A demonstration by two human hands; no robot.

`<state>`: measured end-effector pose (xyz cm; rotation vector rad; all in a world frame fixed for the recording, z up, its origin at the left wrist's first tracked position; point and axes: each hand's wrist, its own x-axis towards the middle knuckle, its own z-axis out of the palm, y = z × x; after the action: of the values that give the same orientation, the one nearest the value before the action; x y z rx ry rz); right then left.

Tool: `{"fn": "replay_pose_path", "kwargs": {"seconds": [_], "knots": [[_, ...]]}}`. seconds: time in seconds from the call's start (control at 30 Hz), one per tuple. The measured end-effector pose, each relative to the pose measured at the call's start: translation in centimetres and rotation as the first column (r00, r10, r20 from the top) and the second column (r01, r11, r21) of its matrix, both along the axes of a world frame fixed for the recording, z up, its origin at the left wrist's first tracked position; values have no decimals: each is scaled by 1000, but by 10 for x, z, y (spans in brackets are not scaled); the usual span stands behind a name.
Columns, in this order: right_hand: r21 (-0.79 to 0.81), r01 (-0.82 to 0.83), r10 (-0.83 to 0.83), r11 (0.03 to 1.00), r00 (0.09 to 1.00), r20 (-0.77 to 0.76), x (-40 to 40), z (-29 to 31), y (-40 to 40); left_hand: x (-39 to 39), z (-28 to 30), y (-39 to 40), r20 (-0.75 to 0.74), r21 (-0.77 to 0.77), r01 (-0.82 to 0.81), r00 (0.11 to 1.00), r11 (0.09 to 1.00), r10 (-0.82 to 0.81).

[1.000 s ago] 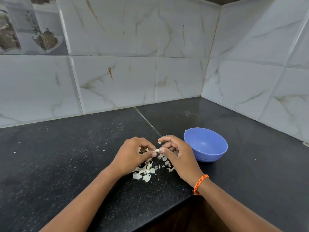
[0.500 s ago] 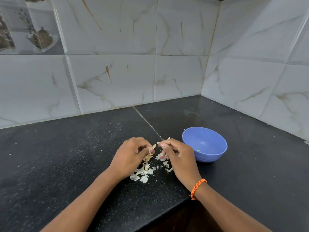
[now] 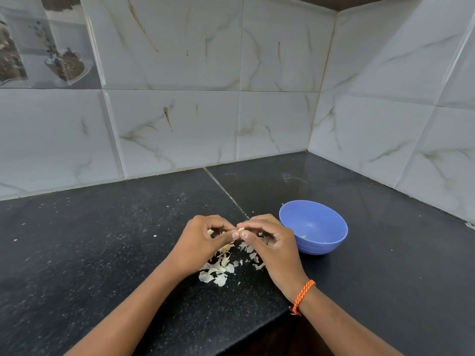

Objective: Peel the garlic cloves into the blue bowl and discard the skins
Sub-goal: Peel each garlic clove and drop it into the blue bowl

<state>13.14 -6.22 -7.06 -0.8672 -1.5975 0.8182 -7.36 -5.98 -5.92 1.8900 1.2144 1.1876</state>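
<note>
Centrally, black speckled counter [image 3: 102, 253], marble-tiled corner walls [image 3: 282, 73], both hands' grip pinching garlic clove [image 3: 241, 229]

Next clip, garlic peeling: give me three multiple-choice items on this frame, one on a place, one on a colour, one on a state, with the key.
1. Where does the blue bowl stand?
A. beside the right hand
B. beside the left hand
C. against the back wall

2. What colour is the wristband on the right wrist?
A. green
B. orange
C. white

3. How is the garlic clove held?
A. lying in the bowl
B. resting loose on the counter
C. pinched between both hands' fingertips

Key: 1 A, the bowl sits just beyond the right hand. 2 B, the braided band is orange. 3 C, both thumbs and forefingers meet on it above the skins.
</note>
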Motion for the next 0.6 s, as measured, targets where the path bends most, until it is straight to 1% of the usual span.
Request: {"fn": "replay_pose_path", "kwargs": {"seconds": [0.1, 0.23, 0.4, 0.53, 0.6], "knots": [[-8, -14, 14, 1000, 999, -32, -1, 2, -1, 0, 2, -1, 76, -41, 5, 997, 999, -2], [-33, -38, 35, 999, 995, -91, -2, 0, -2, 1, 3, -1, 119, -43, 21, 993, 999, -16], [-195, -126, 74, 973, 964, -255, -5, -3, -1, 5, 3, -2, 97, 27, 47, 994, 999, -49], [-260, -260, 128, 930, 892, -434, -4, -1, -1, 6, 4, -4, 67, 81, 48, 996, 996, -54], [-273, -267, 129, 924, 891, -435, -3, 0, 0, 5, 4, -4, 41, 112, 1, 999, 994, -6]]}}
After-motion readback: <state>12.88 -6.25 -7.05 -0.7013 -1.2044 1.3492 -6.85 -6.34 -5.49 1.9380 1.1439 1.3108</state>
